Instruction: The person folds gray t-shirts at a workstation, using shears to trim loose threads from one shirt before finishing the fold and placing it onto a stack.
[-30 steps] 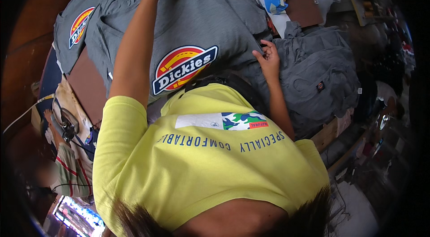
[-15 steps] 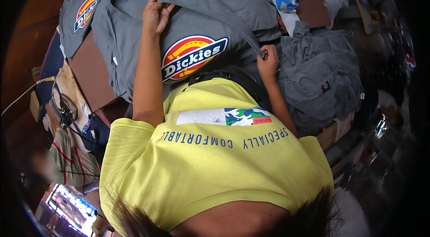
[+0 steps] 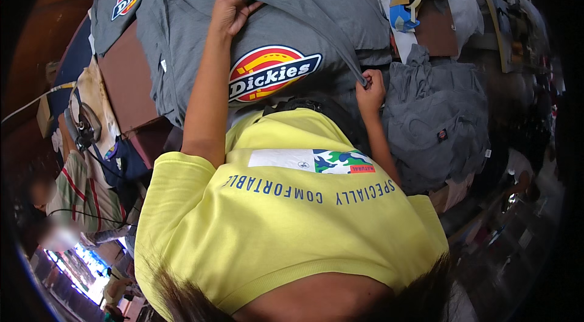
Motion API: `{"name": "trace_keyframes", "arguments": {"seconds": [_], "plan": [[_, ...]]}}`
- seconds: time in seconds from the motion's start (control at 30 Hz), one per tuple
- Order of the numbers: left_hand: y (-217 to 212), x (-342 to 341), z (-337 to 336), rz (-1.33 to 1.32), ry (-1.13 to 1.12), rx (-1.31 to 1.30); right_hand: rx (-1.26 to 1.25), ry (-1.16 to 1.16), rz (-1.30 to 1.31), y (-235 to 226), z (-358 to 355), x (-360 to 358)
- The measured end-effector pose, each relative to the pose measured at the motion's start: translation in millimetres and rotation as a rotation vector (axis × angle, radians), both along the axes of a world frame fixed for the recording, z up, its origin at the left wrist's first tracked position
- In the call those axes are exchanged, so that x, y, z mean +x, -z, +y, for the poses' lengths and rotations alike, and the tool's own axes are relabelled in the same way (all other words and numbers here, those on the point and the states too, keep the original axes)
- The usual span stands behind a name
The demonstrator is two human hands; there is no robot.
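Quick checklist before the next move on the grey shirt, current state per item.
1. Right hand has the fabric: ok, fingers closed on an edge of the grey shirt.
2. Left hand grip: cannot tell; it is at the neck area, hold unclear.
3. Shirt flat: not ok, a diagonal fold runs between the hands.
4. Printed emblem face up: ok.
5. Tape dispenser off the shirt: ok.
6. Right hand clear of the grey garment pile: cannot tell, too close.

The grey T-shirt (image 3: 292,24) before you is matt, wrinkled cloth, its oval red-and-yellow emblem (image 3: 275,72) smooth. Your bright yellow short-sleeved shirt (image 3: 304,225) is matt cloth with a ribbed collar (image 3: 310,266); the flat brown board (image 3: 125,82) on your left looks smooth.
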State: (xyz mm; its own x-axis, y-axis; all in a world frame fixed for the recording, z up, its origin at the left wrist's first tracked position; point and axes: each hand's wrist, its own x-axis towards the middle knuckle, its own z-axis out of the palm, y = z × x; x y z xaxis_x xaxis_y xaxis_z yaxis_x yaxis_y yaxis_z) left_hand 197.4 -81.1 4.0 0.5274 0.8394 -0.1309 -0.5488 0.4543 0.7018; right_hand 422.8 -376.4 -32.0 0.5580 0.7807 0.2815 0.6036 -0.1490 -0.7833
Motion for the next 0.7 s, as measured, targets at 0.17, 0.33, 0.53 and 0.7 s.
{"name": "trace_keyframes", "arguments": {"seconds": [0.17, 0.33, 0.53, 0.7], "plan": [[-4, 4, 1, -0.01, -0.002, -0.01, -0.007, -0.024, -0.017, -7, 2, 3], [-4, 15, 15, -0.021, 0.068, 0.098, -0.046, -0.015, 0.108, -2, -1, 12], [-41, 67, 6, 0.139, 0.081, 0.351, 0.038, 0.093, 0.257, -16, 17, 18], [-48, 12, -28, 0.577, 0.005, 0.714, 0.133, -0.048, -0.364, -61, 60, -2]]}}
